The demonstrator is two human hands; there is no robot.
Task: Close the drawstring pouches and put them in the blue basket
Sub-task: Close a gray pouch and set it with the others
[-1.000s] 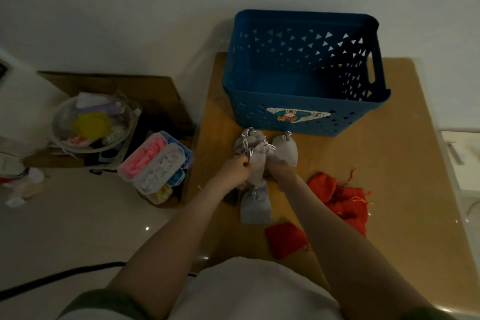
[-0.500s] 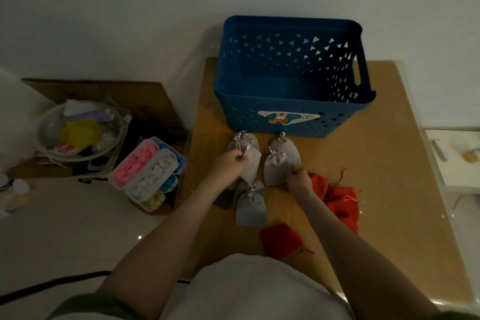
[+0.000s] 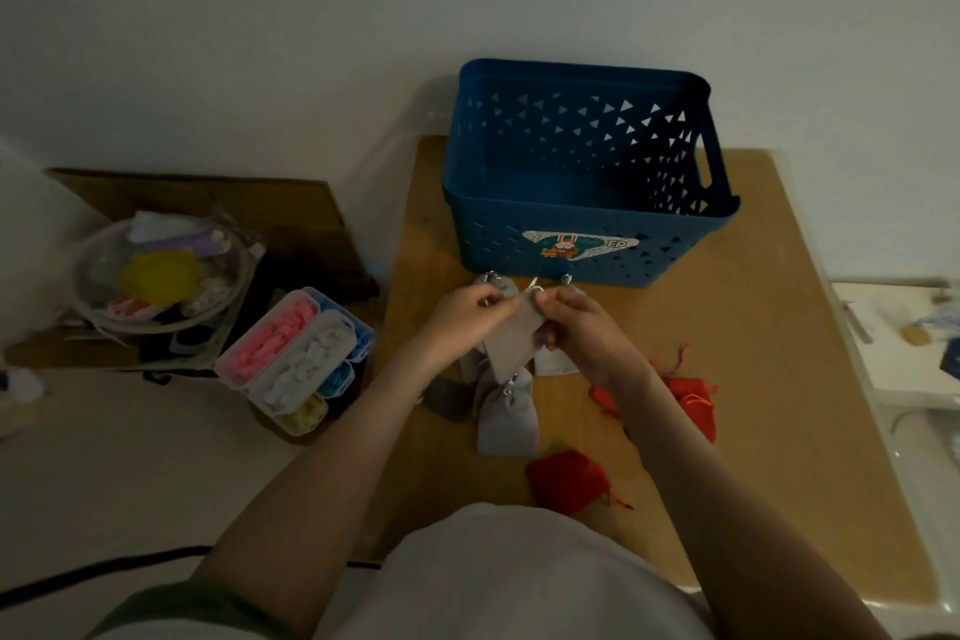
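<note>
A: You're holding a grey pouch (image 3: 511, 343) above the desk (image 3: 753, 327), just in front of the blue basket (image 3: 571, 244).
B: Yes, your left hand (image 3: 470, 314) and right hand (image 3: 582, 327) are both pinching its top.

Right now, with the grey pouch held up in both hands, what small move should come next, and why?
Probably pull the hands apart to draw the strings tight. The left hand and right hand each pinch the top of the grey pouch, held above the table, and its mouth does not look gathered yet. The blue basket behind it comes after.
</note>
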